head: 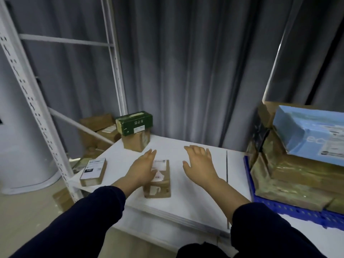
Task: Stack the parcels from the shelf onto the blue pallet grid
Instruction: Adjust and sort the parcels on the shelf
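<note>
A small brown parcel [160, 180] with white labels lies on the white shelf board [195, 198] in front of me. My left hand [142, 168] hovers over its left side with straight fingers, partly covering it. My right hand [200, 163] is spread open above the bare board to the parcel's right, apart from it. Another small labelled parcel [93, 171] lies at the board's left edge. At the back left a green box [135, 122] sits on a brown box [136, 141]. On the right, the blue pallet grid [290, 209] carries stacked brown parcels [290, 181] topped by a light-blue box [309, 131].
White perforated shelf uprights [35, 108] stand at the left. More brown boxes [98, 131] sit behind and below the shelf's left side. Grey curtains hang behind. A white cylinder [20, 146] stands on the floor at far left.
</note>
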